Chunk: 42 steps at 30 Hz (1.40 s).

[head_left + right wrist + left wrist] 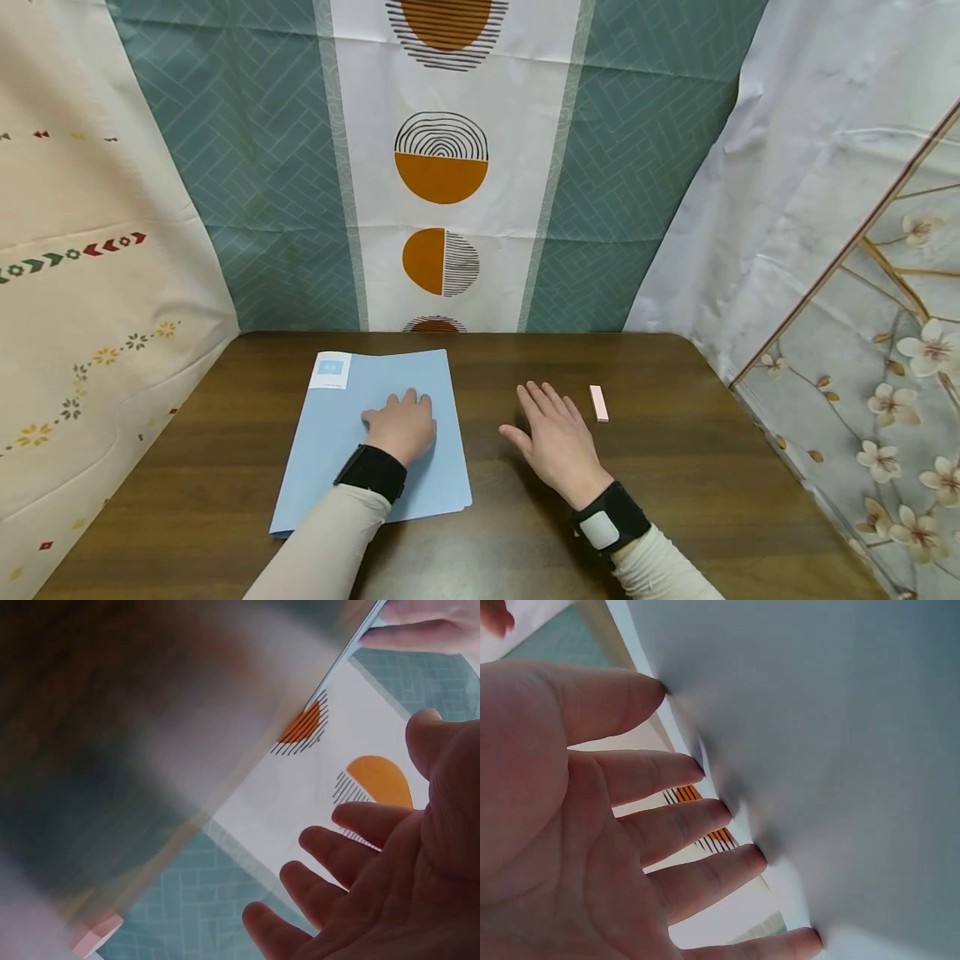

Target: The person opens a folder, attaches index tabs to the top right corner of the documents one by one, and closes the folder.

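Light blue, rectangular, flat folder with a white label: lay on the left half of the dark brown wooden counter, close to the counter's far edge. Ran lengthwise between the near and far sides, slightly askew, with the label at its far left corner. Sat directly under the left hand, well apart from the right. Was touched there by parted, fairly straight fingertips, with nothing pinched between them. Saw the right hand spread and raised above the counter, with nothing held. Saw a small, pale pink, rectangular bar just to its right, long axis pointing roughly toward the counter's far edge. Could not tell the bar's material.
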Each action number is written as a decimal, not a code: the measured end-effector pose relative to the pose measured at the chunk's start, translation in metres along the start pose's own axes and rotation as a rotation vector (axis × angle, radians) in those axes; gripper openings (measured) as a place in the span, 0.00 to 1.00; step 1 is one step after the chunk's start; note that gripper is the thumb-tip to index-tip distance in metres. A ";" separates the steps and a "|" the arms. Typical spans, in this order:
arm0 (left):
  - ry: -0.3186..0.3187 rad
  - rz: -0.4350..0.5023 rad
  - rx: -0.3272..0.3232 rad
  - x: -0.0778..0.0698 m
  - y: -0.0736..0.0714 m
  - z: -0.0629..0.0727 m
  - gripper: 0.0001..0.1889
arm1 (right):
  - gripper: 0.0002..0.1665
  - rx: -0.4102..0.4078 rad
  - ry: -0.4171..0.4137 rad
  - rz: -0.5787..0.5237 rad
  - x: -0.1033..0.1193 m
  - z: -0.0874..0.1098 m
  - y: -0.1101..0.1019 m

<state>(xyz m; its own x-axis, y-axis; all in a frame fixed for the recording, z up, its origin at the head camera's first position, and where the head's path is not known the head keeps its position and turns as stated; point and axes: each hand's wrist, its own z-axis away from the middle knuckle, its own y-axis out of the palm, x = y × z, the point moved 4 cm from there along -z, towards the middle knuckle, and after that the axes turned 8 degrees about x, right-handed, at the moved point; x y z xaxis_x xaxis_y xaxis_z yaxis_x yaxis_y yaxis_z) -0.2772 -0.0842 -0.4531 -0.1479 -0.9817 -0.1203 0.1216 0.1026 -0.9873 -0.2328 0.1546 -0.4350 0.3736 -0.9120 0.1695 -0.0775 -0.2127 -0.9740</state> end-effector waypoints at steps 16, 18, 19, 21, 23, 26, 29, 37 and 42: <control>0.019 0.002 -0.010 -0.053 -0.002 -0.003 0.20 | 0.43 0.034 -0.042 -0.007 0.006 0.002 0.001; 0.012 0.018 0.024 -0.059 -0.010 0.002 0.21 | 0.43 0.048 -0.048 -0.014 0.008 0.003 0.001; 0.013 0.020 0.021 -0.061 -0.010 0.003 0.21 | 0.43 0.055 -0.051 -0.016 0.009 0.003 0.002; 0.013 0.021 0.014 -0.065 -0.010 0.003 0.21 | 0.42 0.067 -0.061 -0.020 0.010 0.004 0.003; 0.011 0.022 0.014 -0.067 -0.008 0.001 0.20 | 0.42 0.084 -0.065 -0.023 0.012 0.004 0.004; 0.009 0.019 0.015 -0.070 -0.007 0.000 0.20 | 0.42 0.119 -0.077 -0.021 0.013 0.003 0.007; 0.009 0.014 0.016 -0.072 -0.007 0.000 0.19 | 0.41 0.171 -0.101 -0.027 0.015 0.005 0.009; 0.021 -0.066 -0.020 -0.080 -0.008 0.002 0.18 | 0.34 0.275 -0.195 0.026 0.020 0.009 0.014; 0.050 -0.090 -0.060 -0.081 -0.015 0.009 0.20 | 0.34 0.294 -0.198 0.034 0.021 0.008 0.013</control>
<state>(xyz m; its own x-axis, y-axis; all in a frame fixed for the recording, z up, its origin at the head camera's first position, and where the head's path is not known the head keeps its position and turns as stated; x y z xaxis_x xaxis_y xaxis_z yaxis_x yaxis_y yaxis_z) -0.2583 -0.0073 -0.4277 -0.2042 -0.9783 -0.0341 0.0471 0.0250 -0.9986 -0.2184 0.1358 -0.4451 0.5496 -0.8250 0.1319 0.1653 -0.0473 -0.9851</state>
